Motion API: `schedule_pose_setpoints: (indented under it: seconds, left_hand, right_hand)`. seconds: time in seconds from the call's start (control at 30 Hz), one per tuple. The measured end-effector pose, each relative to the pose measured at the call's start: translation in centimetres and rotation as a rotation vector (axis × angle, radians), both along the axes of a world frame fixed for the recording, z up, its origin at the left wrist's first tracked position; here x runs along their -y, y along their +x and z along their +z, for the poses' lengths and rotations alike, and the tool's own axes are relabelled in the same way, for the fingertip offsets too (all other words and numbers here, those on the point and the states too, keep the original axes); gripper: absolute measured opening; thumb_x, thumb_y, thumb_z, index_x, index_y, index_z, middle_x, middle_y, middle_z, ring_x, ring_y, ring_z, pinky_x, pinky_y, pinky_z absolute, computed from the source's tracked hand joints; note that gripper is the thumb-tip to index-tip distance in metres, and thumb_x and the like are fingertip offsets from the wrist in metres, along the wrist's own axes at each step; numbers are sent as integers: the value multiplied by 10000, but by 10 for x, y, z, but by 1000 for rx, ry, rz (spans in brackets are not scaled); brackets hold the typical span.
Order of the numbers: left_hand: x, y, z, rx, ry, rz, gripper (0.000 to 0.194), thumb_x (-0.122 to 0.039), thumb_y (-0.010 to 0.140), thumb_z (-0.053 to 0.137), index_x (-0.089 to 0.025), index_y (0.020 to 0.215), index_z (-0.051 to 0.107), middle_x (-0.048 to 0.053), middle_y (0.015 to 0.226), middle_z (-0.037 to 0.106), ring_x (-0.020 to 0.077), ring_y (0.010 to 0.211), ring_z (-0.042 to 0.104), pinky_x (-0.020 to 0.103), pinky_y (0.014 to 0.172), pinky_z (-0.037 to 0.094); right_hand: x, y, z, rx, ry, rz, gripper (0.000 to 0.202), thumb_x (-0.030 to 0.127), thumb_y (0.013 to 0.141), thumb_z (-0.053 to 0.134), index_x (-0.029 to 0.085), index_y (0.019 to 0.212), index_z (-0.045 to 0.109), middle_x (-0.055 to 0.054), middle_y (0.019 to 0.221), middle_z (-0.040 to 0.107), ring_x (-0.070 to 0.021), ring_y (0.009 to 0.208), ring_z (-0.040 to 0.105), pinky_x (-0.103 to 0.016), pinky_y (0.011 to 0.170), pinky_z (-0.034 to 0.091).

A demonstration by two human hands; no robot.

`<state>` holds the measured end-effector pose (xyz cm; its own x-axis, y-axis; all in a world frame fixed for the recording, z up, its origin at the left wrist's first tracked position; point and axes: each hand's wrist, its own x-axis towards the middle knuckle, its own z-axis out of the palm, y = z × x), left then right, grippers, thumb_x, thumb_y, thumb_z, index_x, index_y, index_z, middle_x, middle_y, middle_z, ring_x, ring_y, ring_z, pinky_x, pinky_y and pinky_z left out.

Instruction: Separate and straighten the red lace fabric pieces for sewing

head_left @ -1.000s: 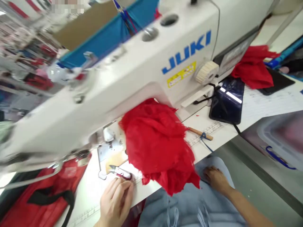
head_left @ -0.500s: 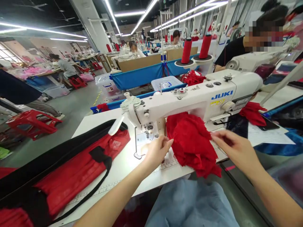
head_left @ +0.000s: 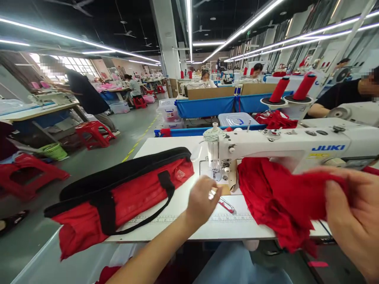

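On the left part of the worktop point(head_left: 166, 227), a stack of red bags with black trim and straps point(head_left: 118, 197) lies slanted, its lower end hanging over the front left edge. One black strap loops down toward the ruler printed along the front edge.

Near the middle of the worktop, the left hand point(head_left: 203, 201) hovers above the surface with its fingers curled loosely together; whether they pinch anything cannot be told. Just beside it, to the right, a small pair of thread snips with a red handle point(head_left: 225, 204) lies flat on the worktop, close to the fingertips but apart from them.

Behind the hand stands the white sewing machine point(head_left: 284, 144), its needle end toward the middle of the worktop and its arm running off to the right. A cone of pale thread point(head_left: 213, 135) sits at its left end, and two red thread spools point(head_left: 291, 88) stand behind it.

A bunch of red fabric point(head_left: 275, 197) lies heaped under the machine's arm and spills over the front edge on the right. Its upper fold is drawn up to the right hand point(head_left: 352, 217), close to the camera, whose thumb and fingers are closed on the cloth.
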<state>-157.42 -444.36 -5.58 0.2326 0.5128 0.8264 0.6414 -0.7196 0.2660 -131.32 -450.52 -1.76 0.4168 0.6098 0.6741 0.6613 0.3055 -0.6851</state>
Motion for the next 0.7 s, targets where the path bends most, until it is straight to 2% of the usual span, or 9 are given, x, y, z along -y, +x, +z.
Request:
schedule_pose_setpoints:
  seconds: [0.07, 0.13, 0.2, 0.27, 0.33, 0.47, 0.57, 0.63, 0.7]
  left_hand:
    - [-8, -26, 10, 113, 224, 167, 166, -208, 826, 657, -189, 912, 516, 27, 812, 549, 162, 784, 546, 286, 727, 494]
    - [-22, -45, 22, 85, 247, 224, 324, -239, 800, 699, -161, 1071, 540, 99, 988, 594, 209, 963, 564, 362, 854, 510]
    - [-36, -54, 33, -23, 176, 128, 331, -233, 852, 633, -155, 1163, 549, 133, 1117, 619, 216, 1070, 580, 378, 932, 505]
    - [-47, -58, 41, -125, 127, 4, 260, -176, 915, 513, -168, 1166, 579, 122, 1154, 650, 188, 1095, 607, 352, 957, 511]
    - [-52, -59, 48, -167, 126, -67, 288, -127, 940, 420, -180, 1158, 600, 107, 1154, 674, 168, 1098, 626, 334, 961, 520]
    - [-51, -64, 56, -181, 175, -125, 328, -78, 928, 404, -168, 1173, 603, 112, 1133, 696, 160, 1100, 634, 328, 961, 529]
    - [-45, -69, 59, -319, 205, -189, 366, -62, 902, 456, -143, 1240, 570, 153, 1197, 666, 194, 1161, 603, 353, 979, 519]
    - [-43, -71, 61, -392, 223, -189, 428, -50, 886, 482, -149, 1299, 538, 159, 1233, 648, 212, 1182, 591, 368, 994, 506]
    - [-44, -70, 64, -422, 235, -162, 496, -51, 875, 509, -208, 1345, 514, 113, 1250, 649, 206, 1160, 607, 366, 1000, 500]
  right_hand:
    - [15, -15, 2, 18, -163, 123, 203, 508, 845, 524, 366, 959, 612, -60, 937, 675, -345, 843, 631, -532, 747, 490]
    - [22, -38, -2, -15, -297, 401, 211, 509, 872, 492, 346, 950, 601, -45, 850, 668, -286, 742, 635, -425, 628, 516]
    - [22, -67, -11, -67, -413, 687, 234, 493, 913, 457, 295, 920, 582, -23, 752, 634, -217, 664, 606, -318, 556, 491]
    - [19, -97, -21, -137, -536, 903, 304, 509, 944, 400, 253, 870, 546, -7, 710, 579, -177, 636, 548, -275, 559, 457]
    - [15, -121, -33, -230, -620, 1026, 363, 540, 953, 357, 231, 835, 507, -3, 723, 547, -165, 658, 508, -269, 598, 434]
    - [8, -140, -54, -415, -704, 1148, 367, 566, 940, 376, 222, 867, 481, -7, 802, 540, -176, 758, 506, -291, 716, 417]
    - [4, -141, -64, -516, -732, 1181, 329, 552, 915, 429, 226, 887, 467, 5, 779, 510, -176, 732, 491, -295, 686, 409]
    - [3, -142, -67, -546, -714, 1148, 245, 468, 875, 509, 224, 889, 489, 14, 765, 492, -166, 694, 469, -281, 636, 392]
    - [-1, -144, -69, -524, -634, 1069, 130, 321, 794, 591, 214, 832, 528, 7, 799, 502, -165, 735, 481, -278, 666, 396]
